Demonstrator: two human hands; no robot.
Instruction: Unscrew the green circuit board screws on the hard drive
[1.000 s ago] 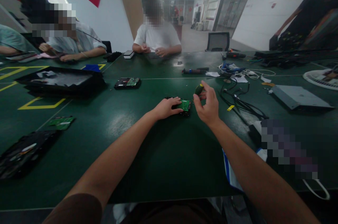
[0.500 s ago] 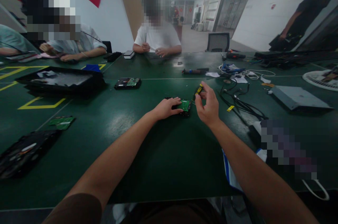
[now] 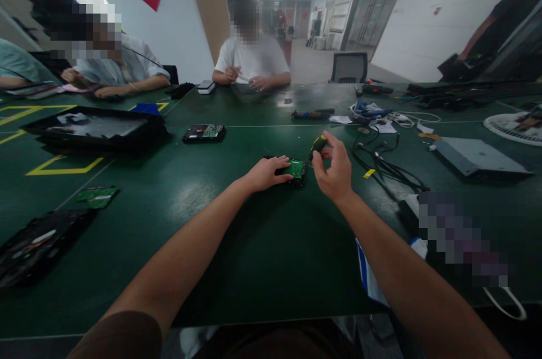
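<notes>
Resting the left grip (image 3: 267, 173) flat and unclenched across a green-boarded drive (image 3: 297, 170) on the bench (image 3: 237, 252). Pinching a dark, yellow-marked screwdriver (image 3: 316, 147) in the right grip (image 3: 334, 171), tilting it just beside the drive's right end and showing too little of the tip for judging contact. Working between black cables (image 3: 396, 171) at right and a second drive (image 3: 204, 133) farther off at left.

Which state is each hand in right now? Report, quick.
Left hand: open, resting over the green-boarded device; whether it grips the edges cannot be told.
Right hand: closed, fingers holding a green-and-yellow screwdriver.
</notes>
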